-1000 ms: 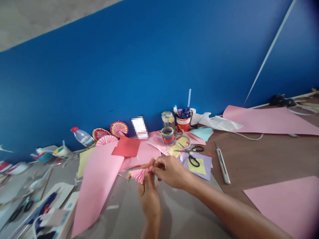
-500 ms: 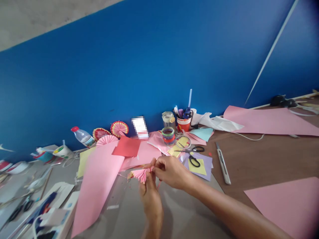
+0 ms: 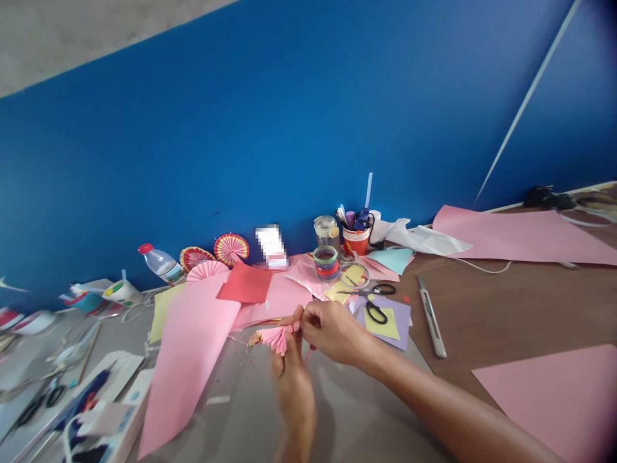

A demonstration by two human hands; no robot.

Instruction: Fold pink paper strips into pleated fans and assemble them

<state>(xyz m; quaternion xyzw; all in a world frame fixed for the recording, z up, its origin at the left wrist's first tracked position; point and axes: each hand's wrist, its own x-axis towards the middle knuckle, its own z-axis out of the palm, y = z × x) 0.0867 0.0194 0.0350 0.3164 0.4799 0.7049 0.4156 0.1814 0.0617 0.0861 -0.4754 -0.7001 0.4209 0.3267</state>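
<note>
My left hand (image 3: 293,370) is closed on a pleated pink paper fan (image 3: 276,337), gripping its gathered end between thumb and fingers. The folds spread to the left, with a yellowish edge at the tip. Against that gathered end, my right hand (image 3: 330,328) is pinched shut; its fingers hide what they hold. A thin reddish strip (image 3: 310,354) shows just below the right fingers. Black-handled scissors (image 3: 376,312) lie beyond the right hand, on yellow and purple paper squares.
Pink sheets (image 3: 187,360) and a red paper (image 3: 245,283) lie left and behind. Finished paper rosettes (image 3: 231,249) lean on the blue wall. A banded cup (image 3: 326,263), a pen cup (image 3: 357,241) and a box cutter (image 3: 432,318) are at right. A glue gun (image 3: 87,399) lies lower left.
The pleated fan has turned slightly in my left hand and shows more of its folds. My right fingers have shifted slightly at the gathered end, and the red bit there is now hidden.
</note>
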